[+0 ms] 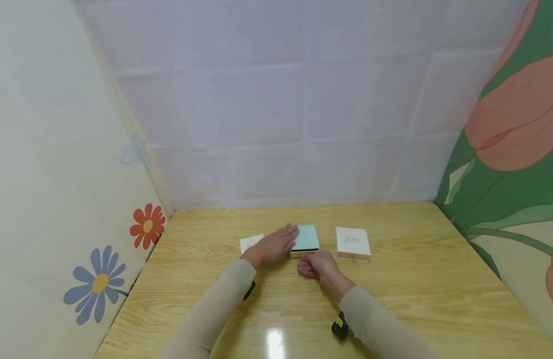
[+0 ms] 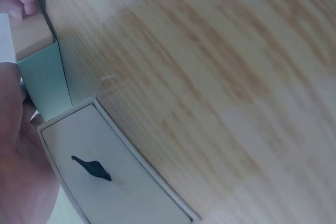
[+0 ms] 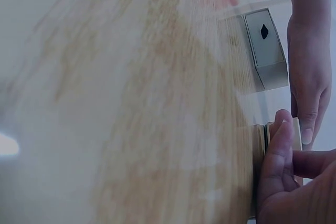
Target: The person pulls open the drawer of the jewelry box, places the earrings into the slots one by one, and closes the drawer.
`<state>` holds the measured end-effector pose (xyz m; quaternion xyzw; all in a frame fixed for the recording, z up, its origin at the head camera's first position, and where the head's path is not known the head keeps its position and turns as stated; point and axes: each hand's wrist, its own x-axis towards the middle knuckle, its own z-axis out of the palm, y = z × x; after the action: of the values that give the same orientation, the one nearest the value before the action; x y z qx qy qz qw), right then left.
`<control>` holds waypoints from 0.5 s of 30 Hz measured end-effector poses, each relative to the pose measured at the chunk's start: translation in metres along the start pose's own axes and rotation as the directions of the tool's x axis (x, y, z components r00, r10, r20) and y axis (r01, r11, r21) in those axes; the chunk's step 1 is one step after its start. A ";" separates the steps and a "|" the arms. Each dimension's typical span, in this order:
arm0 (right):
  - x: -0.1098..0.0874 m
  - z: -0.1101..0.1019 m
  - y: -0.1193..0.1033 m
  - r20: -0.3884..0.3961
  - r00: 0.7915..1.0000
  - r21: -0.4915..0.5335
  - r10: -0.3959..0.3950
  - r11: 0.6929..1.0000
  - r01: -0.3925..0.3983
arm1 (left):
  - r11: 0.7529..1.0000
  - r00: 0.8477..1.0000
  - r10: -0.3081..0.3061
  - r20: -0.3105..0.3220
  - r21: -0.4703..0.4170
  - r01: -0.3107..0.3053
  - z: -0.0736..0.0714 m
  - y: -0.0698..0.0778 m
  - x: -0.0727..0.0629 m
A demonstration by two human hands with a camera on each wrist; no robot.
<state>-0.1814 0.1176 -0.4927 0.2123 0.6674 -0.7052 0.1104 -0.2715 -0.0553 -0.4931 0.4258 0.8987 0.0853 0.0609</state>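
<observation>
A small drawer box [image 1: 305, 238] with a light blue top lies on the table between both hands. Its cream front part [image 2: 32, 36] juts out of the blue sleeve [image 2: 46, 80], with a dark line between them. Along the box's left side lies my left hand [image 1: 274, 245], fingers straight, fingertips on the blue top. My right hand [image 1: 320, 264] is at the front edge, pinching the cream part between thumb and curled fingers. Partly under the left forearm is a shallow pale box [image 1: 251, 242]; the left wrist view shows its recessed face with a dark tab [image 2: 92, 168].
To the right stands a white box [image 1: 353, 241] with faint script on top. The wooden table [image 1: 276, 289] meets a white cloth [image 1: 276, 124] at the back and flowered cloths on both sides. Dark devices [image 1: 340, 326] are strapped to the wrists.
</observation>
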 end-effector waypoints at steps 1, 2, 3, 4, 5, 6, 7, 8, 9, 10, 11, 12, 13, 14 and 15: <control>0.000 0.000 0.000 -0.001 1.000 0.004 0.000 1.000 0.000 | 1.000 1.000 -0.001 -0.001 -0.003 0.001 0.000 0.000 0.000; 0.000 0.000 -0.001 -0.003 1.000 0.004 0.002 1.000 -0.002 | 1.000 1.000 0.000 -0.002 -0.005 0.000 -0.001 0.000 0.000; -0.001 0.000 -0.001 -0.006 1.000 0.003 0.004 1.000 -0.004 | 1.000 1.000 -0.001 0.001 -0.004 0.001 -0.001 0.001 0.000; -0.001 0.000 -0.001 -0.005 1.000 0.004 0.004 1.000 -0.004 | 1.000 1.000 0.000 0.000 -0.003 0.000 -0.001 0.001 0.000; -0.001 0.000 -0.001 -0.004 1.000 0.004 0.005 1.000 -0.005 | 1.000 1.000 0.002 -0.001 -0.003 -0.002 -0.001 0.001 0.000; -0.001 0.001 -0.002 -0.005 1.000 0.005 0.008 1.000 -0.008 | 1.000 1.000 0.004 -0.003 -0.004 -0.004 -0.001 0.001 0.000; -0.001 0.001 -0.002 -0.006 1.000 0.006 0.011 1.000 -0.011 | 1.000 1.000 0.006 -0.004 -0.003 -0.006 -0.001 0.001 0.000; -0.001 0.001 -0.002 -0.006 1.000 0.008 0.011 1.000 -0.011 | 1.000 1.000 0.007 -0.004 -0.001 -0.007 -0.001 0.001 0.000; -0.001 0.001 -0.002 -0.004 1.000 0.012 0.011 1.000 -0.011 | 1.000 1.000 0.009 -0.005 0.001 -0.009 -0.001 0.001 0.000; -0.001 0.001 -0.002 -0.001 1.000 0.017 0.009 1.000 -0.009 | 1.000 1.000 0.010 -0.007 -0.001 -0.010 -0.001 0.001 0.000; -0.001 0.002 -0.001 -0.001 1.000 0.022 0.008 1.000 -0.008 | 1.000 1.000 0.010 -0.008 -0.001 -0.010 -0.002 0.001 0.000; 0.000 0.002 -0.001 0.000 1.000 0.026 0.007 1.000 -0.007 | 1.000 1.000 0.010 -0.008 -0.001 -0.010 -0.002 0.002 0.000; 0.000 0.002 -0.001 0.002 1.000 0.029 0.006 1.000 -0.006 | 1.000 1.000 0.008 -0.005 0.000 -0.008 -0.002 0.002 -0.001; 0.001 0.002 -0.001 0.001 1.000 0.032 0.005 0.999 -0.005 | 1.000 1.000 0.007 -0.005 -0.001 -0.007 -0.002 0.002 -0.001; 0.001 0.002 -0.001 0.002 1.000 0.034 0.005 0.999 -0.005 | 1.000 1.000 0.005 -0.003 0.001 -0.005 -0.002 0.002 -0.001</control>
<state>-0.1834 0.1158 -0.4923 0.2151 0.6548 -0.7163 0.1090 -0.2697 -0.0552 -0.4904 0.4282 0.8977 0.0858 0.0591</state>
